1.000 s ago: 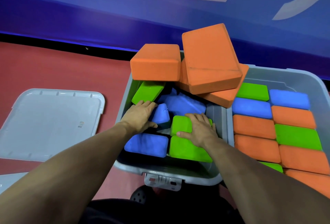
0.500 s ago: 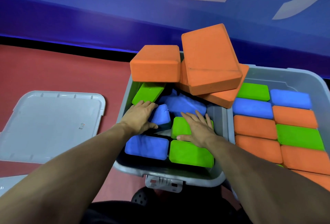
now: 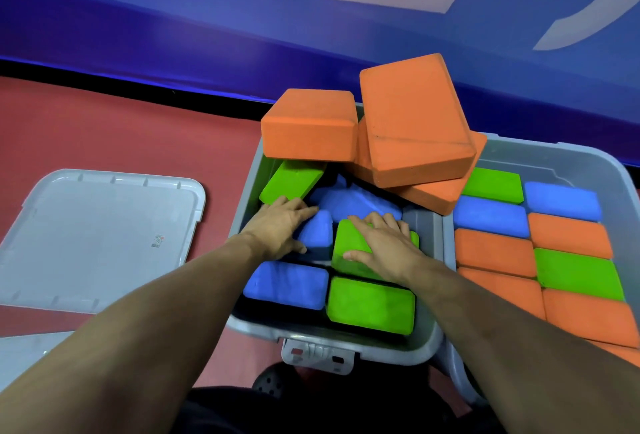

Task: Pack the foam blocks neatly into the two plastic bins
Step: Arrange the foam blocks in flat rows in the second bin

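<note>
Two hands are working mid-frame in the left bin [image 3: 427, 347]: my right hand [image 3: 382, 248] is pressing flat on the green block [image 3: 349, 253], long axis running left-right, while my left hand [image 3: 277, 229], fingers loosely wrapping, is steadying the tilted blue block [image 3: 317, 236] just left.
</note>
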`<state>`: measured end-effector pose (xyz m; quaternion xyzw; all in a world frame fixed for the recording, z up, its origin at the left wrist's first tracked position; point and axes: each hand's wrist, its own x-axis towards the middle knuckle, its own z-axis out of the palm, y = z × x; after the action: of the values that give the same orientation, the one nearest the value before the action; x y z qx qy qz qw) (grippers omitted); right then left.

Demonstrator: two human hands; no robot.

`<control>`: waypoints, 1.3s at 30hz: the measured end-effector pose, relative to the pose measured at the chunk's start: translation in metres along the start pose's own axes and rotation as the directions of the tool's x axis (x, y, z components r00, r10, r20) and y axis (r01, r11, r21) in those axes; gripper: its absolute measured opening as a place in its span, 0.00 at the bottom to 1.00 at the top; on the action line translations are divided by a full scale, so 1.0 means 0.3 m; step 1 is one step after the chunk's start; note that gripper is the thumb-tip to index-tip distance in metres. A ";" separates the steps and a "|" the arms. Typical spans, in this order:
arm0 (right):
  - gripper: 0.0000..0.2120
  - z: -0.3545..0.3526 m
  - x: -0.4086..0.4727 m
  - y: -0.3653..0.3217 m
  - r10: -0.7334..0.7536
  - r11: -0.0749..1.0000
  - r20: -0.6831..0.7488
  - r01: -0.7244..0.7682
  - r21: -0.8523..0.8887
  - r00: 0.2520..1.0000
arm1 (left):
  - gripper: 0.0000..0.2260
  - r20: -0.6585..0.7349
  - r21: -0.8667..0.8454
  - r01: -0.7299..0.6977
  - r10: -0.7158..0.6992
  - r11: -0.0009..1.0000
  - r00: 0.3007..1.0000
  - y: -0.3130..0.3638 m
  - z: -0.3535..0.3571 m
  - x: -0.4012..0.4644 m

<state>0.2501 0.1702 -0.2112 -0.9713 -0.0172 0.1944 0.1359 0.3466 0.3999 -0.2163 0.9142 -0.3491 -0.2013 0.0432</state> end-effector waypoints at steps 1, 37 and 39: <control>0.37 -0.013 0.006 -0.008 -0.001 1.000 -0.016 0.001 -0.006 1.000 | 0.40 0.027 0.024 -0.031 0.030 0.999 0.999 0.003 0.006 0.000; 0.63 0.098 -0.053 0.006 0.040 0.999 0.236 -0.044 0.011 0.971 | 0.41 0.273 -0.061 0.106 -0.086 0.992 0.958 0.025 0.075 -0.028; 0.57 0.111 -0.055 0.012 0.032 0.999 0.216 -0.038 0.024 0.976 | 0.41 0.264 -0.033 0.099 -0.087 0.995 0.961 0.028 0.083 -0.027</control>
<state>0.2220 0.1739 -0.2355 -0.9426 -0.0121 0.3014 0.1432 0.3261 0.4004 -0.2344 0.8937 -0.3037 -0.3300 0.0081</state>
